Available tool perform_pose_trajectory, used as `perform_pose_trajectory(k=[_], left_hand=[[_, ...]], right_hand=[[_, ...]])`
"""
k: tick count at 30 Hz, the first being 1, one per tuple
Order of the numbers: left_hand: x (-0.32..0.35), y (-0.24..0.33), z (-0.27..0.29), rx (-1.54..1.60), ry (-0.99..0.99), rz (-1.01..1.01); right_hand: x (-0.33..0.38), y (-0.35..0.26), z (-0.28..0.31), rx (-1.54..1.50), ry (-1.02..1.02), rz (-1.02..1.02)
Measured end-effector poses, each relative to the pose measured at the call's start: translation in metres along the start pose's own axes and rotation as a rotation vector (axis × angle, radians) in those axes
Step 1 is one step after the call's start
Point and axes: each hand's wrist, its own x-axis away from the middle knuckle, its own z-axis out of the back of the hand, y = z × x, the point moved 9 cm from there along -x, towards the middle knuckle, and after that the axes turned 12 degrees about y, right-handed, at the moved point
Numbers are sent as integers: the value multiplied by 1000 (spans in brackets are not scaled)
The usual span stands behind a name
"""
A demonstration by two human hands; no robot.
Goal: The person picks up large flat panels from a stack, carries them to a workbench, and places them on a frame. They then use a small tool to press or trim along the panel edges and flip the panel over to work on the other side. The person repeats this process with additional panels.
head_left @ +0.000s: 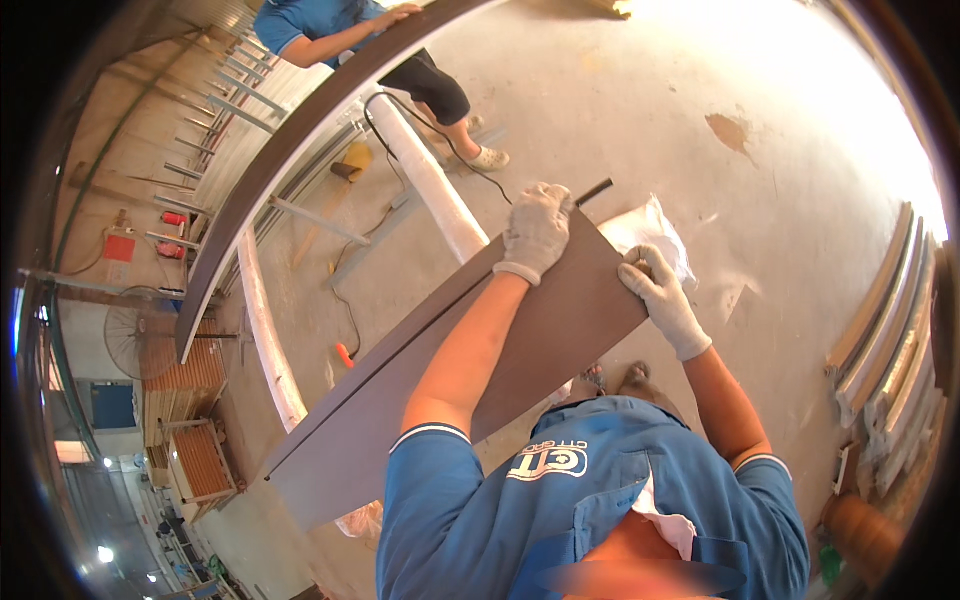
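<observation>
A long flat brown panel (570,320) lies slantwise before me, reaching from lower left up to the right. Along its far long edge runs a thin black strip (595,192), whose loose end pokes out past the panel's corner. My left hand (540,228), in a pale work glove, is closed over that far edge by the corner; its fingertips are partly hidden. The gloved right hand (664,300) pinches the panel's short right edge, thumb and fingers bent around it.
White-wrapped support bars (430,175) pass beneath the panel. A long, curved-looking brown profile (270,150) stretches across the upper left, with another person's hand (397,15) on it. Black cable (420,115) trails over the floor. A white bag (650,232) lies beyond my right hand; wrapped profiles (890,330) lie far right.
</observation>
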Motion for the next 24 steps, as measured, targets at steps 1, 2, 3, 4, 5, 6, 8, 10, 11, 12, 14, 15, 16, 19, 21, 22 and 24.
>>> perform_pose_trajectory(k=[1, 2, 3, 4, 5, 6, 8, 10, 11, 12, 14, 15, 16, 19, 21, 22, 24], left_hand=[[-1, 8, 0, -22, 21, -47], [-2, 14, 2, -47, 55, -95], [-2, 20, 1, -66, 55, -143], [-1, 25, 2, -85, 65, -189], [-1, 28, 1, -118, 54, -222], [-1, 25, -3, -87, -1, -177], [-2, 21, -5, -27, -53, -109], [-1, 21, -6, -10, -90, -82], [-1, 20, -6, -13, -103, -60], [0, 19, -6, -7, -119, -42], [2, 18, -6, 8, -140, -9], [2, 17, -6, 15, -143, 8], [2, 16, -5, 33, -130, 14], [1, 14, -7, 38, -148, 21], [-1, 17, -4, 56, -95, -25], [-1, 17, -4, 66, -88, -38], [-1, 15, -5, 69, -85, -42]], right_hand=[[0, 2, -2, -13, -13, -24], [0, 0, -1, -34, -11, -18], [0, 2, -4, -116, -31, -62], [1, 4, -4, -183, -34, -114], [1, 9, -6, -240, -42, -187], [2, 12, -9, -279, -73, -239], [1, 10, -9, -281, -95, -187], [2, 16, -10, -294, -110, -208], [1, 17, -8, -284, -100, -178], [1, 20, -8, -273, -95, -157], [0, 27, -7, -267, -79, -159], [0, 27, -9, -255, -109, -145], [-1, 25, -10, -248, -129, -142], [-7, -9, 0, 19, -92, 71], [-8, -54, 16, 306, 43, 326], [-6, -86, 23, 283, 94, 503], [7, -136, 32, 285, 167, 762]])
